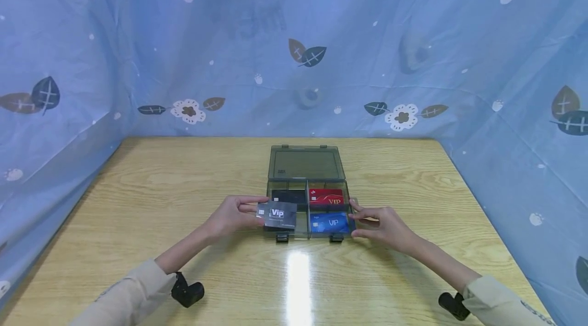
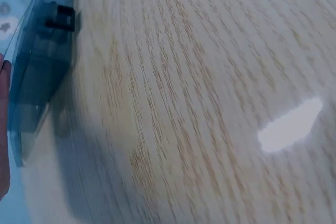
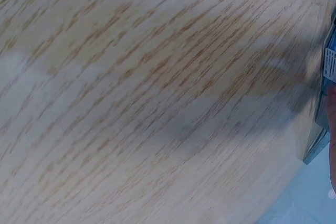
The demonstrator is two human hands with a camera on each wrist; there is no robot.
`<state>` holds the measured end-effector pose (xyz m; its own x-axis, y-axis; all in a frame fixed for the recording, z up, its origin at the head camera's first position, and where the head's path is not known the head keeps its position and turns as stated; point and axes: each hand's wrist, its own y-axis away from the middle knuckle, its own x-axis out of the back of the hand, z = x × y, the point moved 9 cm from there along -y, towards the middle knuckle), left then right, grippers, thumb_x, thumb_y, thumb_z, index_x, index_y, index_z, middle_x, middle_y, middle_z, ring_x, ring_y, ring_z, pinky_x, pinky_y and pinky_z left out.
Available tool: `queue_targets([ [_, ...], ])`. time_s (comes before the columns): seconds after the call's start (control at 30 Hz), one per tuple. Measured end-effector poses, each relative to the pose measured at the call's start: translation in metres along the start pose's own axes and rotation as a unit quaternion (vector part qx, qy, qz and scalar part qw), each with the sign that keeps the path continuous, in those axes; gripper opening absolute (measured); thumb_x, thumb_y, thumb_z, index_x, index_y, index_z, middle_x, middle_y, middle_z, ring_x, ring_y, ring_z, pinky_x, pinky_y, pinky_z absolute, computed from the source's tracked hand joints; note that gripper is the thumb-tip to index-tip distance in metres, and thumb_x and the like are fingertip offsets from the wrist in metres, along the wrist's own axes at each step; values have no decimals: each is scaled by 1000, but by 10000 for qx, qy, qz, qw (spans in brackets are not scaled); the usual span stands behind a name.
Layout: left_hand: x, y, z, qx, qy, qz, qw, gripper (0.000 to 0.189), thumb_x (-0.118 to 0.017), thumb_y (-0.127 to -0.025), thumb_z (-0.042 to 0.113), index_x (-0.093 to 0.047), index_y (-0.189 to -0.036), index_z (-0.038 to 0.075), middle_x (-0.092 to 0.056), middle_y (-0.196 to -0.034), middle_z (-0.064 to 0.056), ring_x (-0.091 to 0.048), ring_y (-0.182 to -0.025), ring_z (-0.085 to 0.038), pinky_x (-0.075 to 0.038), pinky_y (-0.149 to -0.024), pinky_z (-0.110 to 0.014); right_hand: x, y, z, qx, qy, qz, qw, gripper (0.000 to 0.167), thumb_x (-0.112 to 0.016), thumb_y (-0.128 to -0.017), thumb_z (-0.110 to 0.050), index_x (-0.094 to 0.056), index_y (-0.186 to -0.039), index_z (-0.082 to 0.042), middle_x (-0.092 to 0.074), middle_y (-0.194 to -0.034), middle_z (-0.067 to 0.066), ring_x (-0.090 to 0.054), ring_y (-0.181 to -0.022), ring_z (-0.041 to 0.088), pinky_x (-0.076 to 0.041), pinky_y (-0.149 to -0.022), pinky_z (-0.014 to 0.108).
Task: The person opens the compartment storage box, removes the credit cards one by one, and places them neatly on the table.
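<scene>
My left hand [image 1: 234,212] pinches a dark grey "Vip" card [image 1: 278,215] by its left end, tilted above the front left compartment of a clear grey plastic box [image 1: 306,180]. The box's lid [image 1: 307,164] lies open at the back. A black card [image 1: 288,196] is in the back left compartment and a red VIP card [image 1: 326,196] in the back right. At the front right is a blue VIP card [image 1: 329,223]. Beside its right end, my right hand [image 1: 387,224] touches the box's right side with fingers and thumb; I cannot tell whether it grips anything.
Two dark latches [image 1: 282,237] stick out along the box's front edge. The box stands on a wood-grain table [image 1: 197,168], which shows a bright glare strip in front. Blue patterned cloth [image 1: 349,35] hangs behind and at both sides. Each wrist wears a black camera [image 1: 187,293].
</scene>
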<state>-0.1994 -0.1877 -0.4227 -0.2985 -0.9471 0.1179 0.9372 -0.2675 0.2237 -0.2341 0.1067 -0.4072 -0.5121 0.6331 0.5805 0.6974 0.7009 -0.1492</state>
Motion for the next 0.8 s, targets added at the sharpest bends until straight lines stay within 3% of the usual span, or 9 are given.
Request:
queue_targets([
  [0.33, 17, 4, -3, 82, 87, 263, 9996, 59, -75, -80, 4, -53, -134, -1, -68, -110, -19, -68, -95, -25, -52, -81, -28, 2, 1, 1, 55, -70, -12, 10000, 35, -75, -81, -10, -66, -108, 11, -45, -132, 33, -55, -110, 42, -53, -79, 35],
  [0.8, 51, 18, -13, -39, 115, 263, 9996, 62, -71, -85, 6, -44, -140, -4, -64, -117, -23, -67, -99, -19, -52, -80, -25, 0, -1, 1, 183, -91, 22, 9998, 34, -76, -80, -9, -67, -106, 11, -49, -129, 33, -48, -117, 45, -52, -80, 34],
])
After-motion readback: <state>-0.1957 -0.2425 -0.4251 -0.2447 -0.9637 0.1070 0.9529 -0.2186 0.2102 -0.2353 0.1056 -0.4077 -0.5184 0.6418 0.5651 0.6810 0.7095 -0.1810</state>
